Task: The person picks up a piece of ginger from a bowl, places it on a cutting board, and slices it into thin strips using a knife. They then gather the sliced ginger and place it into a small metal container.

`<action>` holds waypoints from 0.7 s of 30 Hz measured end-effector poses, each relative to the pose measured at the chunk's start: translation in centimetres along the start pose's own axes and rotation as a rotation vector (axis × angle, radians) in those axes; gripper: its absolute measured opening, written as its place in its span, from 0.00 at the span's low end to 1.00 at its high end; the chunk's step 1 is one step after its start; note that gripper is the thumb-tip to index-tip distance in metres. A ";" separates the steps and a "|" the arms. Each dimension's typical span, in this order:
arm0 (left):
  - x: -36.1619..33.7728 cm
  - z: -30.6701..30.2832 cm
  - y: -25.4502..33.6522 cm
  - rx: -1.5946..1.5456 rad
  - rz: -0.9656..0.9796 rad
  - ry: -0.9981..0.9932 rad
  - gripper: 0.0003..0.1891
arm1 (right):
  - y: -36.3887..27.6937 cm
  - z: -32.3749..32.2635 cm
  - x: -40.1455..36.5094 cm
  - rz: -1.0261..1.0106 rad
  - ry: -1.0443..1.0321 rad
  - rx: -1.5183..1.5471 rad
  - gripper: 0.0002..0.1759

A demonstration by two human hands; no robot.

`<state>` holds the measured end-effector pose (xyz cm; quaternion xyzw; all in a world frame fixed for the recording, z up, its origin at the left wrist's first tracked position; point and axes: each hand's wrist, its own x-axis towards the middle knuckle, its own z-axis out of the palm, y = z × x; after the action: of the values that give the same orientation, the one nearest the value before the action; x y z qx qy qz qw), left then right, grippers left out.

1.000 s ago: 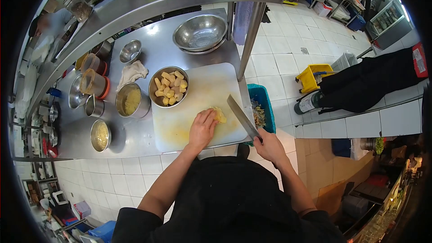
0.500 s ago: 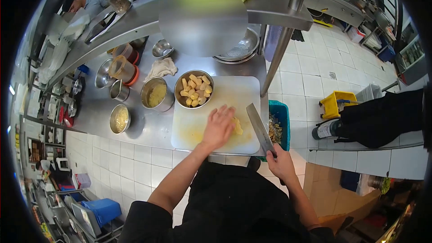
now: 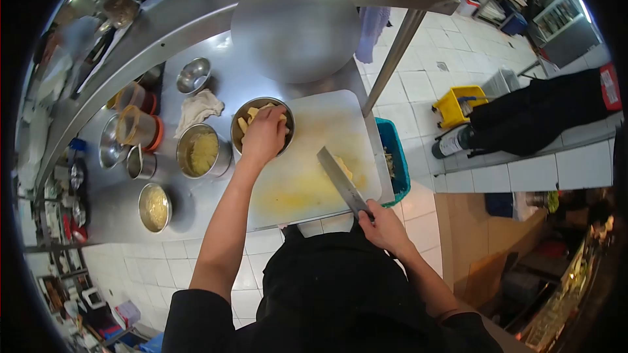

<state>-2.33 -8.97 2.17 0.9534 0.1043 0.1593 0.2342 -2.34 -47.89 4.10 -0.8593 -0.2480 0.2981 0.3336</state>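
My left hand point(image 3: 263, 136) reaches into a steel bowl point(image 3: 235, 124), its fingers curled onto the pale yellow chunks point(image 3: 252, 115) inside; the fingertips are partly hidden among them. The chunks look like peeled root pieces. In my right hand point(image 3: 384, 225) is a cleaver point(image 3: 343, 181), gripped by its handle, with the broad blade slanting over the white cutting board point(image 3: 320, 114). Beside the blade, some flat yellow slices point(image 3: 345, 166) lie on the board, partly covered by it. Wet yellow stains mark the board's surface.
Left of the board stand a steel pot point(image 3: 222, 155) of shredded yellow food and a smaller bowl point(image 3: 156, 208) with pale contents. A crumpled cloth point(image 3: 198, 112) lies behind them. A teal bin point(image 3: 397, 163) is below the board's right side. A shelf post point(image 3: 397, 59) rises at the right.
My left hand has moved from the board into the bowl of chunks. The cleaver has shifted left over the board, beside the slices. The whole view has turned slightly.
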 end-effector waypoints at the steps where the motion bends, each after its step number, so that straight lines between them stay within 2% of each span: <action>1: -1.2 -0.3 0.9 -0.059 -0.014 0.161 0.15 | -0.4 0.9 0.0 0.016 -0.029 -0.027 0.13; 4: -6.8 0.8 4.7 -0.322 -0.026 0.147 0.14 | -1.0 3.0 0.5 0.090 -0.040 -0.114 0.14; 6: -10.8 4.0 6.2 -0.282 0.019 0.095 0.14 | -1.0 3.4 0.7 0.094 -0.032 -0.158 0.13; 8: -14.1 7.9 6.6 -0.306 -0.019 0.083 0.14 | -0.8 3.0 1.0 0.055 -0.044 -0.160 0.13; 10: -14.5 8.9 7.5 -0.323 -0.062 0.084 0.13 | -0.9 2.4 1.5 0.006 -0.058 -0.204 0.13; 12: -15.3 9.1 8.3 -0.456 -0.224 0.020 0.15 | -0.5 1.7 1.9 -0.046 -0.089 -0.244 0.12; 14: -15.5 8.6 9.0 -0.482 -0.249 0.036 0.14 | -0.1 1.3 2.4 -0.141 -0.105 -0.313 0.12; 16: -15.5 8.3 8.7 -0.501 -0.261 0.042 0.13 | 0.2 1.1 2.9 -0.189 -0.108 -0.337 0.12; 18: -15.6 8.3 8.3 -0.492 -0.122 0.105 0.10 | -0.1 0.9 3.3 -0.226 -0.109 -0.362 0.12; 19: -15.6 8.4 8.0 -0.487 -0.131 0.108 0.10 | -0.5 0.8 3.3 -0.217 -0.145 -0.401 0.12; 21: -15.6 8.5 7.4 -0.441 -0.117 0.050 0.06 | -1.2 1.0 3.2 -0.216 -0.187 -0.446 0.12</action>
<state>-12.91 -23.20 -5.41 0.8672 0.1279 0.1881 0.4429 -1.06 -44.71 3.27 -0.8488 -0.4275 0.2770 0.1415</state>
